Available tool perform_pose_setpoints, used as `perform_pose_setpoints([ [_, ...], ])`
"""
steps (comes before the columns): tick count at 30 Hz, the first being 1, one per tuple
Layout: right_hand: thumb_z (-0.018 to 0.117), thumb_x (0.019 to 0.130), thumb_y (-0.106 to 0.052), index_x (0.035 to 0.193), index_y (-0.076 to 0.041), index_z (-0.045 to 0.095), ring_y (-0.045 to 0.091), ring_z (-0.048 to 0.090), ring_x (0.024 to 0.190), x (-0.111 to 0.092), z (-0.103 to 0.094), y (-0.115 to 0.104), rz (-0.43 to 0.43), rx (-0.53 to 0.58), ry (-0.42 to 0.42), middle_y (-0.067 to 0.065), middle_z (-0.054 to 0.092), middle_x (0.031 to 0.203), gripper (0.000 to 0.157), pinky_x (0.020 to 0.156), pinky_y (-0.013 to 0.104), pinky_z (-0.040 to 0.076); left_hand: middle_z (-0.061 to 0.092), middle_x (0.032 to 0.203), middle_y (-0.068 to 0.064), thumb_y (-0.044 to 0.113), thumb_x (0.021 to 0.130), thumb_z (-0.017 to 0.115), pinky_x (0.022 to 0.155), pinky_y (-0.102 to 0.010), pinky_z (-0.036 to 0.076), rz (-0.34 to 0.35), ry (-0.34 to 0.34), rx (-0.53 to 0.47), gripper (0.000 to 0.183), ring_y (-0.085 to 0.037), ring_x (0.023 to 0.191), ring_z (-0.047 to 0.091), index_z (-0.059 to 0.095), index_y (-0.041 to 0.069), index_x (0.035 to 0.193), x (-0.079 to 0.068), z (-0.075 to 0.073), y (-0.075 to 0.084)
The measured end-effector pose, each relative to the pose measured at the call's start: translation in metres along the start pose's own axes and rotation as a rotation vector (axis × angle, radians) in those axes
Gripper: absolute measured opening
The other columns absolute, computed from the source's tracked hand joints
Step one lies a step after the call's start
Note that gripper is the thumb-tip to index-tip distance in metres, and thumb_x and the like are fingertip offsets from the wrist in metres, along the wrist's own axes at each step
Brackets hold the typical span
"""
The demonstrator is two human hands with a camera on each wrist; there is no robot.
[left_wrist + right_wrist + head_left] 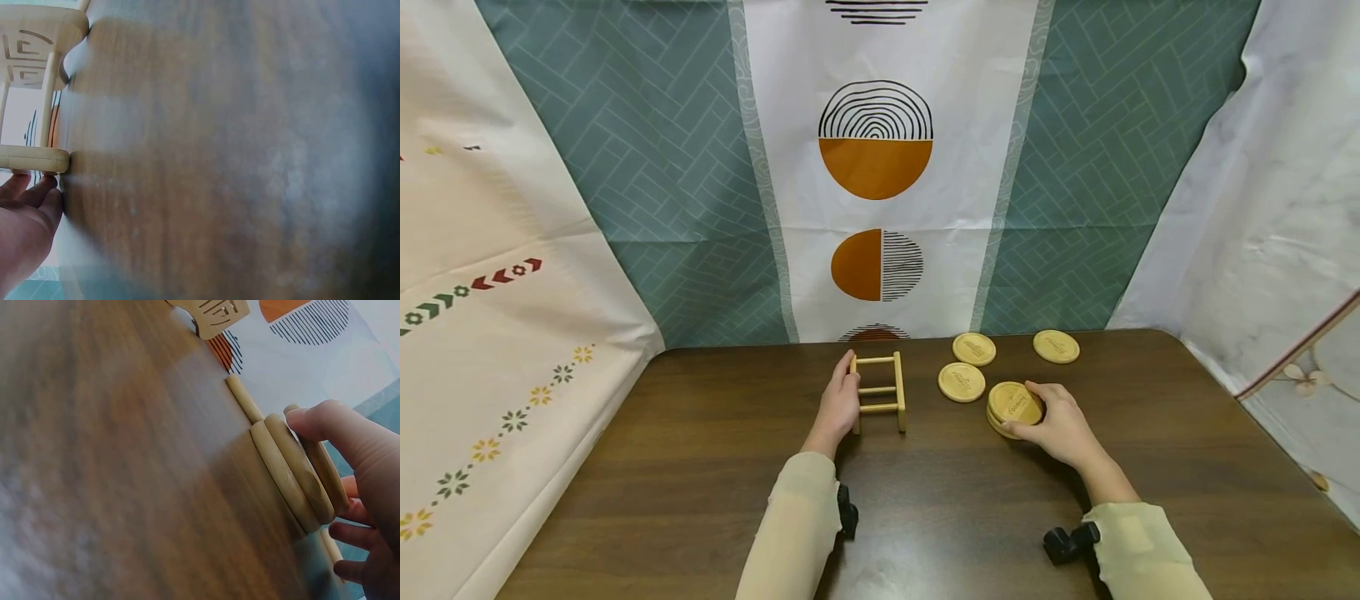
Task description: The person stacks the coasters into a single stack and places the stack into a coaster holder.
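My left hand (840,402) grips the left side panel of a small wooden rack (877,390), which stands on the table with rods between two carved ends. Fingers of that hand touch the panel's outer face in the left wrist view; part of the grip is hidden. My right hand (1062,427) pinches a round wooden coaster (322,465) between thumb and fingers. Two more coasters (294,481) lie stacked just beneath it, and a thin gap shows under the pinched one. Lettering marks its top (1015,403) in the head view.
Loose coasters lie flat around the stack: one (961,382) to its left, one (974,349) behind that, another (1056,347) at the far right. A patterned cloth (880,275) hangs at the brown table's (700,483) back edge. Both wrists carry black cameras.
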State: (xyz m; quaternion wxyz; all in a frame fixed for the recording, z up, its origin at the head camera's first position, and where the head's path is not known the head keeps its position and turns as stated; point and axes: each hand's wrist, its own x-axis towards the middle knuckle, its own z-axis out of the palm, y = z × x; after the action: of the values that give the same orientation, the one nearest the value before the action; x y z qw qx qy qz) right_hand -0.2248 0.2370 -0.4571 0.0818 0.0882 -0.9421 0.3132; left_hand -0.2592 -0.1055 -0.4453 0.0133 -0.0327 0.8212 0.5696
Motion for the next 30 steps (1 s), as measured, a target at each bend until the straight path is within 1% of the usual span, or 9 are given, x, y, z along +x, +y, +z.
perform_pose_setpoints([
  [5, 0.079, 0.072, -0.04, 0.135, 0.008, 0.045, 0.044, 0.043, 0.119, -0.0012, 0.0, 0.0, 0.004, -0.001, -0.003, 0.029, 0.047, 0.128, 0.086, 0.097, 0.058, 0.037, 0.023, 0.157, -0.006, 0.03, 0.102, 0.025, 0.112, -0.054, 0.024, 0.003, -0.004, 0.0, 0.049, -0.032, 0.142, 0.026, 0.02, 0.034, 0.151, 0.0006, 0.0005, -0.0012],
  [11, 0.078, 0.072, -0.043, 0.137, 0.007, 0.044, 0.044, 0.042, 0.12, -0.001, -0.0002, 0.0014, 0.014, -0.007, -0.016, 0.029, 0.046, 0.13, 0.089, 0.098, 0.059, 0.036, 0.022, 0.157, -0.005, 0.031, 0.102, 0.026, 0.112, -0.053, 0.024, 0.001, -0.005, -0.007, 0.048, -0.031, 0.142, 0.024, 0.021, 0.035, 0.15, 0.002, 0.001, -0.0016],
  [13, 0.078, 0.072, -0.046, 0.139, 0.007, 0.04, 0.045, 0.04, 0.121, -0.0005, -0.0002, 0.0015, 0.016, -0.001, -0.025, 0.029, 0.044, 0.132, 0.094, 0.098, 0.06, 0.035, 0.022, 0.157, -0.005, 0.031, 0.102, 0.026, 0.111, -0.054, 0.025, -0.001, -0.005, -0.008, 0.049, -0.031, 0.142, 0.025, 0.021, 0.036, 0.15, 0.0019, 0.0006, -0.0014],
  [17, 0.079, 0.069, -0.05, 0.146, 0.005, 0.028, 0.047, 0.036, 0.127, 0.0006, 0.0004, 0.002, 0.024, 0.013, -0.06, 0.03, 0.038, 0.14, 0.107, 0.1, 0.062, 0.033, 0.022, 0.157, -0.007, 0.03, 0.102, 0.026, 0.11, -0.054, 0.026, -0.007, -0.007, -0.008, 0.049, -0.032, 0.141, 0.026, 0.02, 0.035, 0.151, 0.0006, -0.0005, 0.0],
  [19, 0.079, 0.069, -0.051, 0.147, 0.004, 0.025, 0.049, 0.033, 0.13, 0.001, 0.0009, 0.0022, 0.031, 0.013, -0.077, 0.031, 0.035, 0.143, 0.11, 0.102, 0.062, 0.032, 0.022, 0.157, -0.007, 0.029, 0.102, 0.025, 0.11, -0.054, 0.025, -0.006, -0.008, -0.008, 0.049, -0.032, 0.141, 0.026, 0.02, 0.034, 0.151, -0.0002, -0.0011, 0.0012],
  [24, 0.077, 0.071, -0.051, 0.145, 0.006, 0.027, 0.05, 0.033, 0.131, 0.0008, 0.0011, 0.0014, 0.047, 0.01, -0.103, 0.032, 0.034, 0.144, 0.107, 0.103, 0.062, 0.031, 0.022, 0.157, -0.006, 0.029, 0.102, 0.026, 0.112, -0.055, 0.023, -0.006, -0.004, 0.002, 0.049, -0.032, 0.142, 0.024, 0.021, 0.034, 0.151, -0.0005, -0.0011, 0.0026],
  [30, 0.077, 0.071, -0.051, 0.144, 0.008, 0.03, 0.049, 0.036, 0.129, 0.0, 0.0, 0.0016, 0.047, 0.005, -0.11, 0.032, 0.036, 0.143, 0.105, 0.102, 0.061, 0.033, 0.021, 0.157, -0.007, 0.029, 0.102, 0.025, 0.112, -0.056, 0.023, -0.01, -0.01, 0.002, 0.049, -0.033, 0.143, 0.023, 0.02, 0.034, 0.151, -0.0007, -0.0004, 0.0016],
])
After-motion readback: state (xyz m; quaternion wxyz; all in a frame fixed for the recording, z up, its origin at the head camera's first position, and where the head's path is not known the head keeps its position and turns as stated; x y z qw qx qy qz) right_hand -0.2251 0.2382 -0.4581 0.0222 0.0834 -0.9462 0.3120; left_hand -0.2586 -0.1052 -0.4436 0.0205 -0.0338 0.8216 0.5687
